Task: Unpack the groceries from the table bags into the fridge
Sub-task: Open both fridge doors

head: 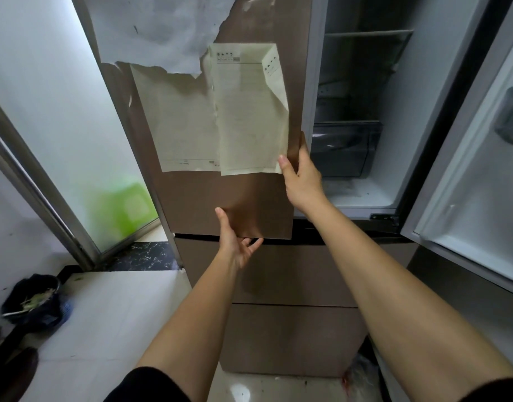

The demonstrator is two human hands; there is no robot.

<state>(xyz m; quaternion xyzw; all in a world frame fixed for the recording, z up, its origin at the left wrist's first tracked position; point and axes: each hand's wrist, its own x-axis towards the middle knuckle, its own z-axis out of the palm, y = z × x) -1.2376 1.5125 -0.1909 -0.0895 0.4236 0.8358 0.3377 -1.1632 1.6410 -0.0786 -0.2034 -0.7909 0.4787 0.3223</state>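
Note:
The fridge's brown upper left door (pixel 249 204) fills the middle of the view, with yellowed paper sheets (pixel 243 117) stuck to its front. My right hand (pixel 303 181) grips the door's right edge, thumb on the front and fingers round the edge. My left hand (pixel 237 245) holds the door's bottom edge, thumb against the front and fingers under it. The upper right door (pixel 467 181) stands open, showing the white fridge compartment (pixel 362 195) with a glass shelf and a dark drawer (pixel 345 149). No grocery bags or groceries are in view.
Brown lower drawers (pixel 293 320) sit below the doors. A frosted sliding glass door (pixel 60 111) stands to the left, with something green behind it. A dark bag of waste (pixel 34 300) lies on the pale tiled floor at lower left. A clear container (pixel 510 117) sits in the open door's rack.

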